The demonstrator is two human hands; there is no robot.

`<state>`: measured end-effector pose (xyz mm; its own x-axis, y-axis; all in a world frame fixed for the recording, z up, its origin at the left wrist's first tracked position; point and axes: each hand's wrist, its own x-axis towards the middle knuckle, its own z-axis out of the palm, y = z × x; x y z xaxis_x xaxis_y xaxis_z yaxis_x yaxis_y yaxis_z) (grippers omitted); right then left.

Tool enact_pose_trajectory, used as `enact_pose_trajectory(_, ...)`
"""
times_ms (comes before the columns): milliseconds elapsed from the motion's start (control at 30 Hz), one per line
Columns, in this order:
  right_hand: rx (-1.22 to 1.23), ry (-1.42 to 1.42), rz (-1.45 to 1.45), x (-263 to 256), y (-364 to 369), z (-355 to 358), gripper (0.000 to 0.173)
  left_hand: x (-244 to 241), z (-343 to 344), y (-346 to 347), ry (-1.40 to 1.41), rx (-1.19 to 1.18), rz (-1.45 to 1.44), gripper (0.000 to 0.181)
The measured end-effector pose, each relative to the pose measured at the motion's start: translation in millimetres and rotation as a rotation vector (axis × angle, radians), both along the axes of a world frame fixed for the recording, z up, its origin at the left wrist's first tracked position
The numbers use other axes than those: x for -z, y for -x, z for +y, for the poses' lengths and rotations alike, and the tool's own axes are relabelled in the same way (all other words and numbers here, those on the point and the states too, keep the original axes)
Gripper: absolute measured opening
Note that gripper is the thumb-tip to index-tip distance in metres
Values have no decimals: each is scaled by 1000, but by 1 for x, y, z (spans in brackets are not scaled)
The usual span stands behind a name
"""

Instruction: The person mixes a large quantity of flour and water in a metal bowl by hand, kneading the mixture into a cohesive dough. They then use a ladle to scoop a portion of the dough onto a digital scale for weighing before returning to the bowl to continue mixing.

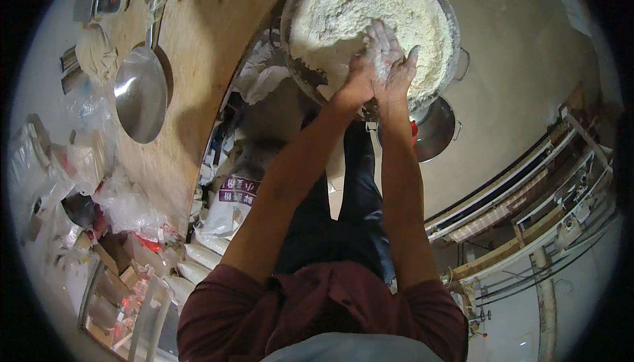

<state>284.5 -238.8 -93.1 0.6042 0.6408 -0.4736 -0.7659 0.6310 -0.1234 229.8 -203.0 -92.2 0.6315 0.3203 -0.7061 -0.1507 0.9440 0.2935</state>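
A large round metal basin (453, 30) with side handles holds pale yellowish flour (342, 0), heaped and crumbly at the far side and right. On its near left side the contents look smoother and lie in shadow. Over the near part of the basin, my right hand (394, 67) lies against my left hand (360, 77). The right hand is dusted white, with fingers extended and thumb apart, and holds nothing visible. My left hand's fingers are mostly hidden beside and behind the right, so their pose is unclear.
A metal ladle (141, 94) rests on the wooden table (203, 45) at left, near plastic bags (129, 203). A metal pot (436, 131) stands on the floor beside the basin. Printed sacks (228, 208) lie below the table edge. A rack (520, 198) stands at right.
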Motion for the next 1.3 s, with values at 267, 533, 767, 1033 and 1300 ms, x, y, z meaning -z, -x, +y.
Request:
enact_pose_trajectory(267, -16, 52, -61, 9, -3, 13, 84, 8, -37, 20, -440, 52, 26, 35)
enact_pose_trajectory(533, -91, 148, -47, -4, 10, -1, 77, 51, 0, 4, -469, 247, 488, 36)
enact_pose_trajectory(767, -136, 143, -41, -18, 29, -14, 68, 73, 29, -10, -198, 84, 535, 26)
enact_pose_trajectory(1033, -318, 636, -135, -11, 37, -9, 38, 30, 49, -11, 299, -413, -175, 51)
enact_pose_trajectory(1300, -601, 902, -555, 44, 21, 1, 14, 38, 16, 7, 118, -195, -167, 30)
